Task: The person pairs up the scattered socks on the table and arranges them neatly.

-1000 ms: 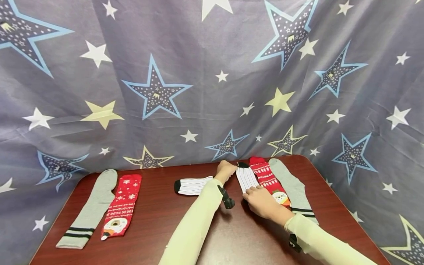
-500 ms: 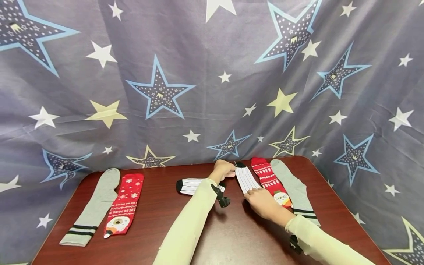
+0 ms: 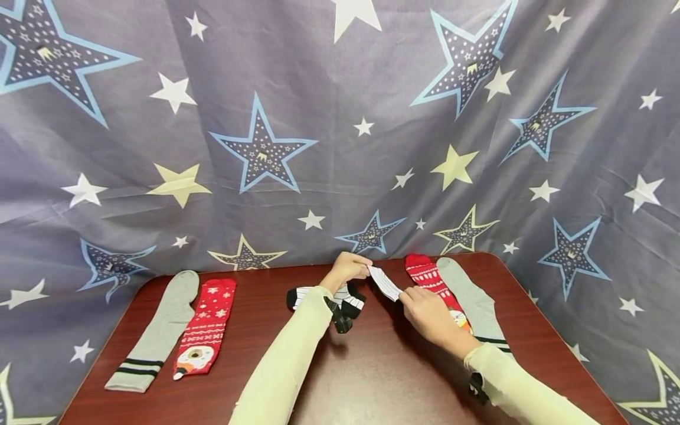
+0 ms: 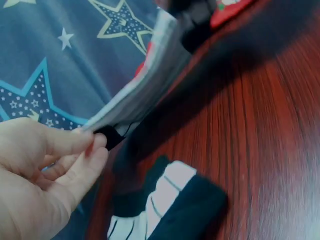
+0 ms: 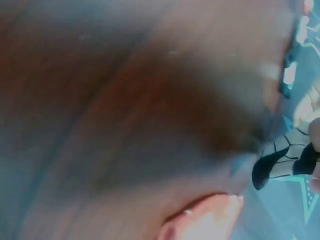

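The head view shows, along the counter's [image 3: 366,372] left edge, a grey sock [image 3: 154,333] with its dark-banded cuff toward the near side, and a red sock [image 3: 207,327] close beside it. Deeper in, the fingers of the right hand [image 3: 432,317] pinch the nearer end of a white striped sock [image 3: 385,283]. It is raised off the surface, right of middle, its long axis slanting from near right to far left. A second red sock [image 3: 427,277] and a second grey sock [image 3: 470,295] lie along the right edge. The left hand [image 3: 345,271] pinches the striped one's farther end, above another striped sock [image 3: 353,301] resting there. Both wrist views reveal black on the raised sock, which the head view hides. Beyond the far edge hangs a star-printed curtain [image 3: 329,177].
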Motion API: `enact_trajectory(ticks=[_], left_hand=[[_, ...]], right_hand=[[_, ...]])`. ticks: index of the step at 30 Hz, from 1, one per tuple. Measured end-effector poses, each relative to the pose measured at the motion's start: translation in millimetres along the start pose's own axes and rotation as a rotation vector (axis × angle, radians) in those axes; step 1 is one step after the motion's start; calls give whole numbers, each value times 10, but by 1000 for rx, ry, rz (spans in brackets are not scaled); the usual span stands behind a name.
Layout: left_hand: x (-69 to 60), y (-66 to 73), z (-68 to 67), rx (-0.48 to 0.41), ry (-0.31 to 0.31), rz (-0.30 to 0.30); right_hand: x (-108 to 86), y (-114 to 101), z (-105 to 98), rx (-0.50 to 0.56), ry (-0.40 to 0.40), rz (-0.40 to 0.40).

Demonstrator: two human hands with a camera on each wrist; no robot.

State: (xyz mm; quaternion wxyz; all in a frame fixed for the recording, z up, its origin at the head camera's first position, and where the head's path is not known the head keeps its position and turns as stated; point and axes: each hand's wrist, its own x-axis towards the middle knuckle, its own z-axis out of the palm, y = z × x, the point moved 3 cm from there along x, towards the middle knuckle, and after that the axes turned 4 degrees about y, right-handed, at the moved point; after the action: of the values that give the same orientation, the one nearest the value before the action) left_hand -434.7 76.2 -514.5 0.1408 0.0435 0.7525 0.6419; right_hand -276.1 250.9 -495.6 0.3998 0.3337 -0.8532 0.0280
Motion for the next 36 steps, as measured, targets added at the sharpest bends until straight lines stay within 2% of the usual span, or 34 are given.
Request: enact_trajectory(ticks=[3, 6, 12, 15, 18, 21, 24, 28, 32, 36], left_hand=[[-68, 54, -109, 72, 2, 78], [-124, 119, -229, 141, 33, 128], [-177, 267, -439, 333, 85, 201], [-193, 340, -514, 381, 76, 237], [-221, 406, -585, 320, 46, 222], [-252, 442, -675, 251, 19, 168], [-299, 476, -764, 178, -29, 114], [-359, 489, -867, 77, -93, 55], [-408, 476, -964, 54, -95, 17], [-478, 467, -1062, 47, -103, -7]], right_hand=[[85, 53, -59, 31, 52, 66], [178, 116, -120, 68, 73, 157], [352, 243, -205, 157, 63, 392], [434, 290, -234, 211, 35, 519], [521, 334, -274, 276, -3, 620], [605, 383, -318, 399, -43, 706], [669, 438, -339, 573, -80, 800], [719, 490, -320, 835, -121, 990], [757, 505, -293, 1000, -160, 1176], [804, 492, -252, 1107, -211, 1250]])
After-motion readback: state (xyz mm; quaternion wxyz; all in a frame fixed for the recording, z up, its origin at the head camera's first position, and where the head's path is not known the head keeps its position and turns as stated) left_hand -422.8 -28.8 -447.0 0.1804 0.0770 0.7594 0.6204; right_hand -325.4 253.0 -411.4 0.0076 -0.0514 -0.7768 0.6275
